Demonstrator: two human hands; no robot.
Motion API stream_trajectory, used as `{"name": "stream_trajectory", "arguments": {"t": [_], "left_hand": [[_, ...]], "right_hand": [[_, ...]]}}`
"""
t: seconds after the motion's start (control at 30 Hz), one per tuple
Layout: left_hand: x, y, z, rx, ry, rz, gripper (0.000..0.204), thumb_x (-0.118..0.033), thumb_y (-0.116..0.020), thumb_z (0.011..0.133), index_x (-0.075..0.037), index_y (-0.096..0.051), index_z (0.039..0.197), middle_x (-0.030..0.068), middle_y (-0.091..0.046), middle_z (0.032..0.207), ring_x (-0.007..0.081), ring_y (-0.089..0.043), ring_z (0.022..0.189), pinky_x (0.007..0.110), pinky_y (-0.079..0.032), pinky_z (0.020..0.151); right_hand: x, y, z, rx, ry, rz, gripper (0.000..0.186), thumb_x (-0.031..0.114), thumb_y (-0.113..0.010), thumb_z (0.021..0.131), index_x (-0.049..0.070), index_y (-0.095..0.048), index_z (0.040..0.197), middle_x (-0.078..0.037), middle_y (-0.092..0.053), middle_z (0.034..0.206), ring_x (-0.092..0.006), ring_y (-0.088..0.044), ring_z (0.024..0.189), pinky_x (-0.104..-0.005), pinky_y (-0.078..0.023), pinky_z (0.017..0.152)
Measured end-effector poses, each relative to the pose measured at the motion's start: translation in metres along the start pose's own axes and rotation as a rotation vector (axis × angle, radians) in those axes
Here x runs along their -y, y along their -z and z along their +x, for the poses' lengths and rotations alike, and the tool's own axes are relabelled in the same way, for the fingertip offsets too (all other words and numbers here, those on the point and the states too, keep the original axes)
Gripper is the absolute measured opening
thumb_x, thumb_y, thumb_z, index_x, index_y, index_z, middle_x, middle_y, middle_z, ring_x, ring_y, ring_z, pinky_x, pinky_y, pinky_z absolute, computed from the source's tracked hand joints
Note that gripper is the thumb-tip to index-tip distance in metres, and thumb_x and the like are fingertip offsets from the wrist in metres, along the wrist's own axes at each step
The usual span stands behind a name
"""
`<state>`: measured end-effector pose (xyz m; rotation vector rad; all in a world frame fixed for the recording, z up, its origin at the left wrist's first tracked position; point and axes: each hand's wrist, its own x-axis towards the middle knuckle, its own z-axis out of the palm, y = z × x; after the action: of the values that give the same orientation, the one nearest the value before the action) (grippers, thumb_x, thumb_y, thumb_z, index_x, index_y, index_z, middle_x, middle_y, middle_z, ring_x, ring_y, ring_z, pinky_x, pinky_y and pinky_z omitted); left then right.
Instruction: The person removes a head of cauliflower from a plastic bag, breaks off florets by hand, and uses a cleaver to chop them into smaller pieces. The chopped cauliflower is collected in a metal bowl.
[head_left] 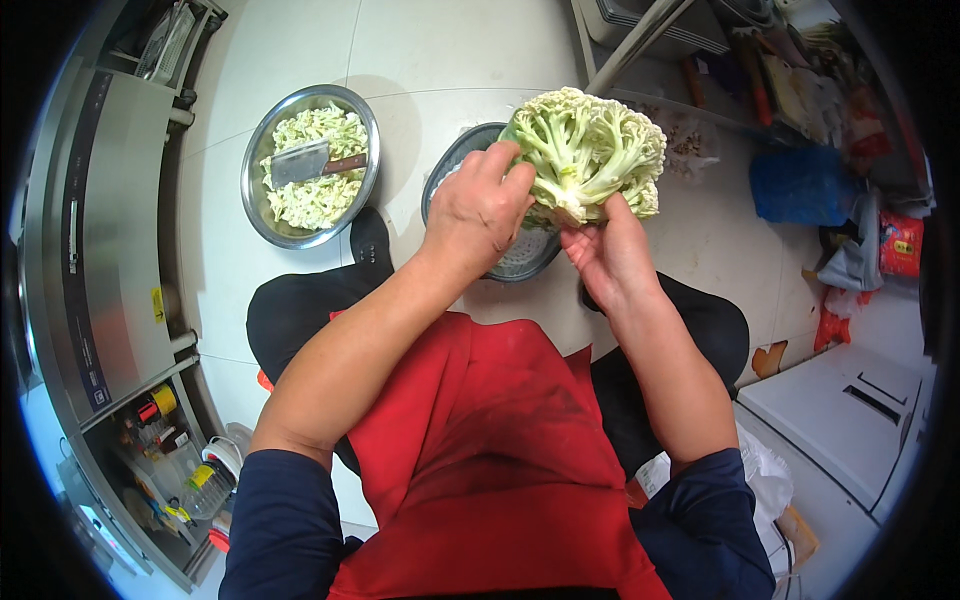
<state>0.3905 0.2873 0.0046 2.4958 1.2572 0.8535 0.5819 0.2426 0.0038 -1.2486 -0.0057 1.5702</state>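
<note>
Red apron [500,450] foremost, head view. Right hand [612,250] grips a cauliflower [590,150] above the right rim of a grey basin [530,270]; left hand [475,205] curled alongside, grip indeterminable. Slackened right-hand hold could drop it floorward.

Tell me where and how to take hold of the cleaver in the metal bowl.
Grip the cleaver by its brown handle, probably from above and the right: the handle points right, while the broad blade lies left across chopped cauliflower.
</note>
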Motion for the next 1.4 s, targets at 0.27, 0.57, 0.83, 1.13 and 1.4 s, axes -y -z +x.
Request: {"name": "stream_trajectory", "arguments": {"t": [0.27, 0.57, 0.83, 1.13, 1.4], "left_hand": [[0.004, 0.0, 0.0, 0.248, 0.201, -0.318, 0.032, -0.022, -0.076, 0.091, -0.004, -0.065, 0.116, 0.0201, -0.071, 0.099, 0.0393, -0.072, 0.091, 0.047, -0.057, 0.083], [-0.01, 0.017, 0.011, 0.511, 0.223, -0.142, 0.057, -0.06, -0.074, 0.095, -0.004, -0.066, 0.092, 0.0183, -0.072, 0.08, 0.0409, -0.072, 0.08, 0.049, -0.057, 0.074], [-0.046, -0.016, -0.023, 0.102, 0.166, -0.183, 0.041, -0.043, -0.072, 0.101, -0.008, -0.068, 0.079, 0.0152, -0.07, 0.071, 0.0391, -0.071, 0.065, 0.051, -0.055, 0.058], [-0.024, 0.013, -0.005, 0.189, 0.63, -0.342, 0.066, -0.053, -0.084, 0.087, -0.003, -0.063, 0.125, 0.0185, -0.075, 0.094, 0.0349, -0.076, 0.085, 0.044, -0.058, 0.077], [-0.014, -0.006, -0.007, 0.021, 0.357, -0.165, 0.016, -0.016, -0.075, 0.094, -0.011, -0.072, 0.109, 0.0104, -0.072, 0.103, 0.0334, -0.072, 0.091, 0.044, -0.057, 0.074]], "right_hand": [[-0.004, -0.008, -0.005, -0.037, 0.041, 0.041, 0.034, 0.024, -0.055, 0.111, 0.0, -0.06, 0.136, -0.012, -0.07, 0.125, -0.0199, -0.071, 0.105, -0.0349, -0.059, 0.085], [-0.009, -0.001, -0.003, -0.053, 0.053, -0.046, 0.029, 0.02, -0.054, 0.11, -0.004, -0.064, 0.124, -0.012, -0.07, 0.116, -0.0156, -0.07, 0.096, -0.0296, -0.058, 0.075], [-0.011, -0.013, 0.001, -0.01, 0.091, 0.037, 0.029, 0.017, -0.057, 0.11, -0.006, -0.063, 0.126, -0.014, -0.07, 0.118, -0.0209, -0.071, 0.1, -0.0338, -0.059, 0.082], [-0.003, -0.006, 0.004, -0.001, -0.047, 0.171, 0.037, 0.028, -0.057, 0.111, 0.004, -0.055, 0.138, -0.012, -0.065, 0.127, -0.0202, -0.067, 0.105, -0.0309, -0.059, 0.08], [0.002, -0.003, 0.0, 0.019, -0.068, 0.116, 0.037, 0.031, -0.055, 0.112, 0.004, -0.056, 0.138, -0.011, -0.066, 0.124, -0.0185, -0.065, 0.098, -0.0283, -0.057, 0.073]]}}
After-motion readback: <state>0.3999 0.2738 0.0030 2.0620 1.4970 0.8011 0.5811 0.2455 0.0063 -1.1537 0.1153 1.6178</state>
